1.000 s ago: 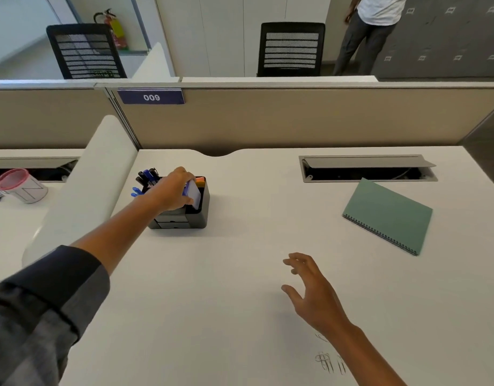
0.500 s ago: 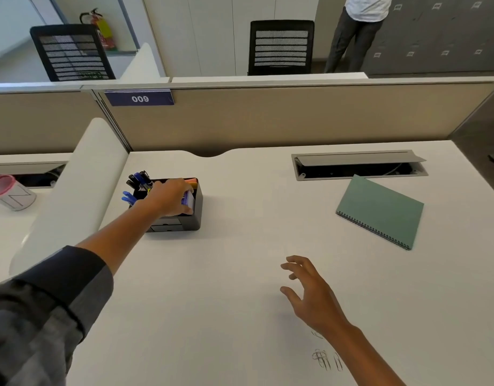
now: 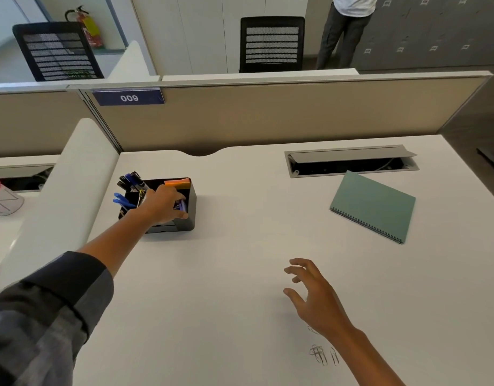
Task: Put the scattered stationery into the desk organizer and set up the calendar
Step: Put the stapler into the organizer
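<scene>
A black desk organizer (image 3: 192, 207) stands at the left of the white desk (image 3: 226, 274), holding blue and black pens (image 3: 130, 182) and an orange sticky pad (image 3: 177, 183). My left hand (image 3: 162, 204) reaches into its right compartment and holds a small bluish-purple item (image 3: 182, 205), which sits low inside. My right hand (image 3: 314, 296) hovers over the desk with fingers spread and holds nothing. Several paper clips (image 3: 322, 355) lie beside my right wrist. A green spiral-bound calendar (image 3: 375, 204) lies flat at the right.
An open cable hatch (image 3: 351, 161) is sunk into the desk behind the calendar. A beige partition (image 3: 268, 118) closes the far edge, a white rounded divider (image 3: 64, 190) the left. A person stands beyond the partition. A pink-lidded cup (image 3: 2, 199) sits on the neighbouring desk.
My left hand has lowered the small bluish item from above the organizer's rim down into its right compartment. My right hand has stayed hovering in about the same spot.
</scene>
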A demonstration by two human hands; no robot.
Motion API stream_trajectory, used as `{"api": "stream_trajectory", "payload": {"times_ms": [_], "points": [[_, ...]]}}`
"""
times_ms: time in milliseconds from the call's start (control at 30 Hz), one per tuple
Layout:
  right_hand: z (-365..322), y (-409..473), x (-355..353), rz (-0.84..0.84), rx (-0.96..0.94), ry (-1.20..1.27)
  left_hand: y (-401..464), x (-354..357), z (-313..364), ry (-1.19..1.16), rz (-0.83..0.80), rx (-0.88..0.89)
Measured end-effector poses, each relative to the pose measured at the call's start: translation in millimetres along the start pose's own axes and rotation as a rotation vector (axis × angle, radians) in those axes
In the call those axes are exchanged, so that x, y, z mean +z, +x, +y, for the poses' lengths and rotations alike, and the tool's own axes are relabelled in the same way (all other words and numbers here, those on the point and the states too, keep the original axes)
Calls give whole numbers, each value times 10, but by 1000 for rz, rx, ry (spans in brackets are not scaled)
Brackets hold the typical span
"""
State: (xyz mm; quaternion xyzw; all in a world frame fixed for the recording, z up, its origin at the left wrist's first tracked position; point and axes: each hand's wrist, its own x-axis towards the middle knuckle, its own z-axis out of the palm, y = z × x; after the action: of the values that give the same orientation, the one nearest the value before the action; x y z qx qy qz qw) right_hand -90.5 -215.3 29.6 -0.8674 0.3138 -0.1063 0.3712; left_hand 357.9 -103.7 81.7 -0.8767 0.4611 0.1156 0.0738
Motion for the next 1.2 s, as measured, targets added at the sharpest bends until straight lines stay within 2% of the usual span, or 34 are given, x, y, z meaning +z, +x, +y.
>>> {"api": "stream_trajectory", "payload": {"times_ms": [233, 367, 433, 533, 600, 700, 767, 867, 967, 1100, 1200], "points": [[81, -30, -7, 20, 21, 20, -39, 89, 9, 35, 11, 2], [144, -71, -55, 43, 51, 31, -111, 144, -22, -68, 66, -26], [168, -110, -79, 52, 64, 40, -187, 169, -92, -179, 185, -63], [195, -180, -96, 64, 81, 54, -347, 194, -262, -450, 516, -171], [194, -219, -102, 63, 101, 64, -427, 242, -472, -595, 705, -306], [160, -256, -97, 62, 113, 71, -532, 331, -788, -742, 784, -555], [150, -271, -87, 67, 118, 76, -590, 411, -944, -905, 767, -702], [107, -279, -60, 62, 116, 68, -607, 592, -1132, -1073, 523, -854], [76, -282, -19, 58, 101, 48, -601, 676, -1099, -1317, 354, -831], [78, -341, 15, 52, 134, 16, -591, 752, -991, -1455, 312, -821], [83, -305, -21, 103, 176, 14, -552, 702, -1019, -1472, 366, -848]]}}
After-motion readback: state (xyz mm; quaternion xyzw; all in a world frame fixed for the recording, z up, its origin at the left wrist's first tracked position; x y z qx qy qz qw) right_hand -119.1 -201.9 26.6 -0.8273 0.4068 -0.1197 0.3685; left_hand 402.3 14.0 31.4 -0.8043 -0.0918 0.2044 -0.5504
